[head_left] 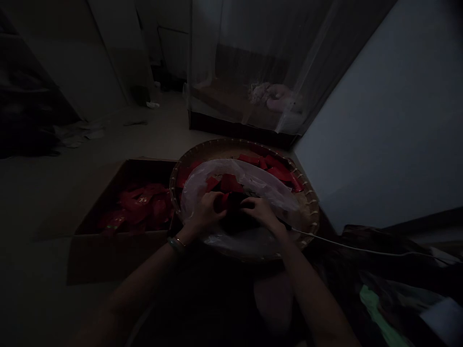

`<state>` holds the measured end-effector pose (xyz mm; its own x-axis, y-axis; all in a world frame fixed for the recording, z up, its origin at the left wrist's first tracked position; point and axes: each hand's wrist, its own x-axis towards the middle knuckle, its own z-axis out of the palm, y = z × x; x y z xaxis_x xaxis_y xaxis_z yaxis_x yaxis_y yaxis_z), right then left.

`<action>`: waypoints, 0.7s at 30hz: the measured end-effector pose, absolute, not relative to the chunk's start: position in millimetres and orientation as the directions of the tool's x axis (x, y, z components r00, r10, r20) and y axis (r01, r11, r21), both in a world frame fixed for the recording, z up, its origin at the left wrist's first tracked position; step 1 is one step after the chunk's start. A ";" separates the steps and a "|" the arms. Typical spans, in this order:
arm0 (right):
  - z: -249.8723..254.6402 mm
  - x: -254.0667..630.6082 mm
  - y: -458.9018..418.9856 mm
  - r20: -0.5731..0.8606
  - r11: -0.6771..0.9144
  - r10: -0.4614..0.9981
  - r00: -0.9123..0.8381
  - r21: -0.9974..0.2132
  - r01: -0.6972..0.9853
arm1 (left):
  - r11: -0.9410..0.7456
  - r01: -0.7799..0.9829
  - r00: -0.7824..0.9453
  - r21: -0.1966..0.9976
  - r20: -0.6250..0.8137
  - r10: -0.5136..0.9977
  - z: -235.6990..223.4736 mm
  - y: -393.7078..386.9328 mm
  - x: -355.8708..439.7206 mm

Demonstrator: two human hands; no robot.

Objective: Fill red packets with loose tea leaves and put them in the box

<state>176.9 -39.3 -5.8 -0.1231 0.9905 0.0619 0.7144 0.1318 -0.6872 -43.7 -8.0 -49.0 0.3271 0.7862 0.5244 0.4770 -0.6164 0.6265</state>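
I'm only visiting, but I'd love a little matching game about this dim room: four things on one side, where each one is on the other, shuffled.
Things
1. Cardboard box
2. Plastic sheet
3. White cable
4. Bangles

Places
A. Running over the tray's rim toward the right
B. Worn at the wrist of the left hand
C. On the floor, left of the tray
D. Spread inside the round woven tray

Pairs: 1-C, 2-D, 3-A, 4-B
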 end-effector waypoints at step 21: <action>50.9 151.6 -46.8 0.198 0.150 0.980 0.004 -0.755 0.638 | -0.631 0.460 0.352 0.624 0.525 0.775 -49.1 -9.3 -43.8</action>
